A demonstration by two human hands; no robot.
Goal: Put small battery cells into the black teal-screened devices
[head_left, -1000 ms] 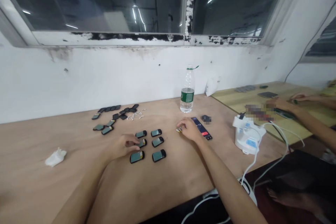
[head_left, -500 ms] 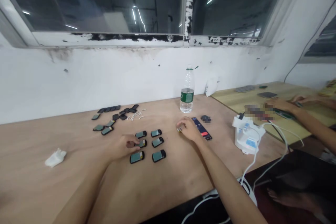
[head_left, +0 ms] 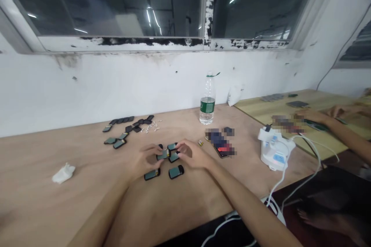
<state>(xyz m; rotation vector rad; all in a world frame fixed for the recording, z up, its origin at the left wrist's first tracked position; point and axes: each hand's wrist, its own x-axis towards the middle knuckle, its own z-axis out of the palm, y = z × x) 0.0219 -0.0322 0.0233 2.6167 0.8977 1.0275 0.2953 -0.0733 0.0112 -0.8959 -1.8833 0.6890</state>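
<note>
My left hand [head_left: 145, 160] is closed on a small black rounded device [head_left: 163, 154] with a grey-green screen, its yellow-tipped end toward my right hand. My right hand [head_left: 193, 154] is just to its right, thumb and forefinger apart, with nothing visible between them. Its fingertips are over the edges of two similar devices, one behind [head_left: 172, 146] and one in front [head_left: 174, 157]. Nearer me lie a left device [head_left: 152, 174] and a right device [head_left: 176, 171]. Another, behind my left fingers, is mostly hidden.
Small yellow parts [head_left: 200, 142] lie beside a blurred phone [head_left: 218, 142]. Black cases [head_left: 136, 124], white bits [head_left: 149, 126] and more screened devices [head_left: 118, 143] are farther back. A water bottle [head_left: 207, 104], crumpled tissue [head_left: 63, 173] and white cabled device [head_left: 275, 150] stand around. Another person's hands work at right.
My right hand has moved left from the yellow parts by the phone to the devices. My left hand has lifted the middle left device and shifted it rightward.
</note>
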